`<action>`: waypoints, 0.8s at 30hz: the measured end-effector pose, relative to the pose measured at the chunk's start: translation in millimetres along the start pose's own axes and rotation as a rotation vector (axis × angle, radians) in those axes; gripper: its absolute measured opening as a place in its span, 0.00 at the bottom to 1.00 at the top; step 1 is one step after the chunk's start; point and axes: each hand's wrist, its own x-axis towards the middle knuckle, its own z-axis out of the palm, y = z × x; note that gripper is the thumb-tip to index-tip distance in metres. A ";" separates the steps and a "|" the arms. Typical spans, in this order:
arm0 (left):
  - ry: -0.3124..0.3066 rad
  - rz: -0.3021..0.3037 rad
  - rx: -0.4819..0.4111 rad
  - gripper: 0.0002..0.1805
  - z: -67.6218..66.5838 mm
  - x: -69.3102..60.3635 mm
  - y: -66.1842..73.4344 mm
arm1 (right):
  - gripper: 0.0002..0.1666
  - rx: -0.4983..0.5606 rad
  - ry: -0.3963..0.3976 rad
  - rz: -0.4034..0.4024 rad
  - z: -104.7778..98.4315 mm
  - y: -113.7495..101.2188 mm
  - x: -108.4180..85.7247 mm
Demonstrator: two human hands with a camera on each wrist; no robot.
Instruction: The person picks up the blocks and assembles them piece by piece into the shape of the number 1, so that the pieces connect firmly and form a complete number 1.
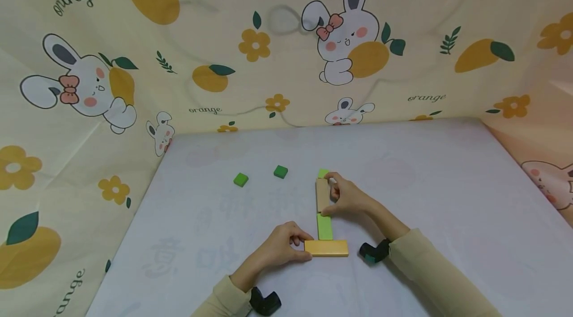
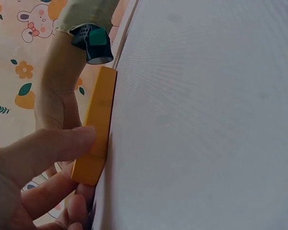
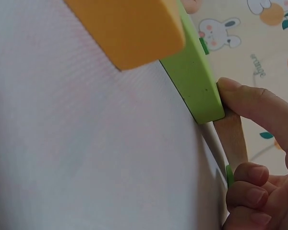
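My left hand (image 1: 279, 246) pinches the left end of an orange block (image 1: 331, 248) lying crosswise on the table; the left wrist view shows the thumb on that block (image 2: 97, 120). A light green block (image 1: 325, 227) runs away from its middle, and beyond that lies a plain wooden block (image 1: 322, 195) in the same line. My right hand (image 1: 351, 197) holds the wooden block by its two ends, thumb near the light green block (image 3: 197, 86). At the far end of the line a small light green piece (image 1: 323, 173) shows, partly covered by fingers.
Two darker green cubes, a left one (image 1: 240, 179) and a right one (image 1: 280, 171), sit apart on the white table (image 1: 201, 237). A printed cloth (image 1: 286, 58) with rabbits and oranges rises behind and at the sides. Black wrist cameras (image 1: 374, 251) are strapped at both cuffs.
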 end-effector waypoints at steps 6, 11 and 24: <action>-0.001 -0.001 0.005 0.16 0.3 -0.1 0.1 | 0.52 0.013 -0.021 0.016 -0.6 -2.0 -1.2; 0.000 0.005 0.006 0.16 0.0 -0.3 -0.3 | 0.52 0.017 -0.032 0.020 -0.5 -2.8 -2.1; -0.003 0.019 0.018 0.16 -0.1 0.9 -1.3 | 0.47 0.007 -0.050 -0.022 -2.4 3.6 -3.4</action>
